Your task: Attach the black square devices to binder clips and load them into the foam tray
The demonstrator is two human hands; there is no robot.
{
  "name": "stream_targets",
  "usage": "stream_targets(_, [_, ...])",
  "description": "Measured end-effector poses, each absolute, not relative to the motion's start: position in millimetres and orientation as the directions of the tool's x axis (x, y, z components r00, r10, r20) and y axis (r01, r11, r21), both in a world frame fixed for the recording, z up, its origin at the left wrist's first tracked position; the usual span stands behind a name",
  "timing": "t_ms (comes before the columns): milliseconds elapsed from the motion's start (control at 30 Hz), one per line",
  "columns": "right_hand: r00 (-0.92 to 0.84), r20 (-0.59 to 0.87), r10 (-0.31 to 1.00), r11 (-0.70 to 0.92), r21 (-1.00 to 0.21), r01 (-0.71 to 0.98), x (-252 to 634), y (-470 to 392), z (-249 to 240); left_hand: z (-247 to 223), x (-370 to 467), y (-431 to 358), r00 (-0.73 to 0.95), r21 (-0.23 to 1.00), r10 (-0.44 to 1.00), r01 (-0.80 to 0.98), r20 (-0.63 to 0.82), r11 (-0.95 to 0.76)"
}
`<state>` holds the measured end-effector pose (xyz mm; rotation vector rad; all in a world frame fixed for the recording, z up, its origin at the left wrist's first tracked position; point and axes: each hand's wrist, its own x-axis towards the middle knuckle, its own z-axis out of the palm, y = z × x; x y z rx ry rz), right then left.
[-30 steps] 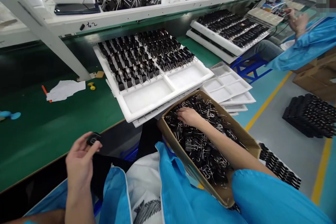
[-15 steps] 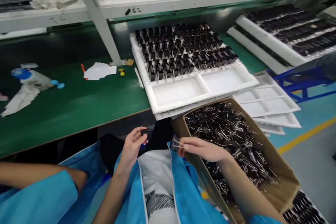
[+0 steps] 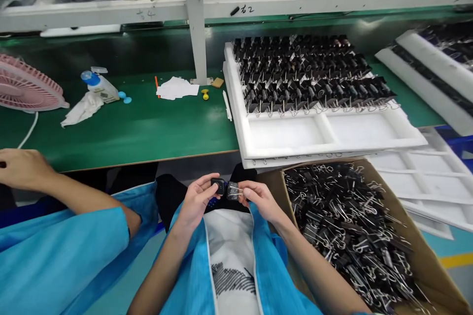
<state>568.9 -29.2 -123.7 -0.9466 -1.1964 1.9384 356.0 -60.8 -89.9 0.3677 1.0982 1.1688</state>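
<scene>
My left hand (image 3: 196, 201) is closed on a small black square piece with rounded corners (image 3: 219, 186), the thumb pressed on its face. In my right hand (image 3: 261, 200) is a binder clip (image 3: 233, 191), pinched by its wire handles, its body turned toward the black piece. The two items are side by side in front of my lap, so close that I cannot tell whether they touch. Below and right of my right hand stands a cardboard box (image 3: 438, 275) full of loose binder clips (image 3: 343, 226).
A white foam tray (image 3: 244, 150) with rows of black clips lies on the green bench (image 3: 148, 147). More trays (image 3: 439, 167) are stacked at right. Left are a bottle (image 3: 101, 86), a pink fan (image 3: 29, 86) and a co-worker's arm (image 3: 70, 189). A shelf post (image 3: 197, 29) rises behind.
My right hand has brought the binder clip left, up to the black piece in my left hand. The view has swung left, bringing the fan and the co-worker's hand into sight.
</scene>
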Motion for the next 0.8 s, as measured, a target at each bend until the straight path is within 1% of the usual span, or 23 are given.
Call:
stream_targets(167, [-0.521,-0.151,0.840,-0.179,-0.984,-0.003,573.6,-26.1,-120.4,-93.5,354.2,-62.6,-0.079,0.785,0.868,-0.473,-0.490,0.400])
stream_targets(333, [-0.533,-0.102,0.840,-0.032,-0.990,0.138,570.8,-22.0,-115.7,-95.5,356.3,-62.3,-0.134,0.839,0.873,-0.375,-0.470,0.394])
stream_targets(467, [-0.509,-0.102,0.854,-0.022,-0.987,0.161,567.8,-22.1,-111.9,-94.1,355.5,-59.8,-0.162,0.870,0.879,-0.303,-0.449,0.389])
stream_targets(700, [-0.445,-0.069,0.893,0.017,-0.982,0.186,568.7,-26.3,-111.9,-103.5,356.1,-52.5,-0.147,0.884,0.884,-0.232,-0.444,0.406])
stream_targets(800, [-0.446,-0.098,0.890,-0.011,-0.981,0.194,574.2,-27.7,-107.3,-109.6,359.3,-47.1,-0.129,0.881,0.882,-0.215,-0.453,0.421])
